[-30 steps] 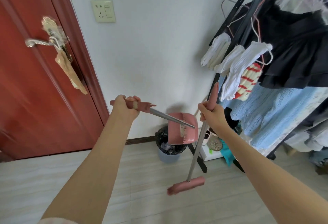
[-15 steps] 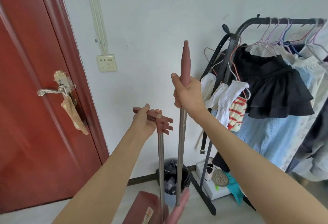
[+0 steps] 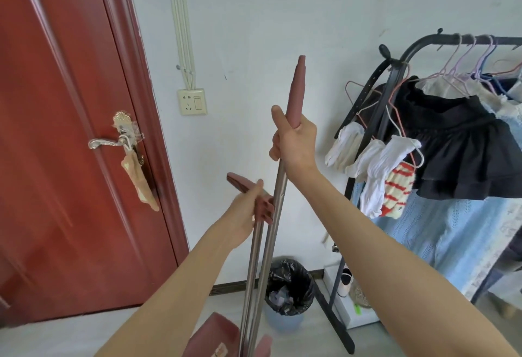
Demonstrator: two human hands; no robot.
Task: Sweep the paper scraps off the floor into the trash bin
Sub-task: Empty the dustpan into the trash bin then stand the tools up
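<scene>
My right hand (image 3: pixel 293 141) grips the broom (image 3: pixel 268 243) near the top of its steel pole, just under the pink grip; the pole stands almost upright. My left hand (image 3: pixel 244 209) holds the pink handle of the dustpan (image 3: pixel 217 337), whose steel pole runs down beside the broom's. The dustpan's pink pan and the broom head show at the bottom edge. The trash bin (image 3: pixel 285 320), light blue with a black bag and scraps inside, stands by the wall behind the poles. No paper scraps are visible on the floor.
A red wooden door (image 3: pixel 70 158) with a metal handle fills the left. A black clothes rack (image 3: pixel 395 158) hung with garments and socks stands at the right, its foot close beside the bin. A wall socket (image 3: pixel 192 101) is above.
The dustpan swung from tipped over the bin to hanging upright, and the broom came up off the floor. Both poles now stand side by side; my view rose toward the wall.
</scene>
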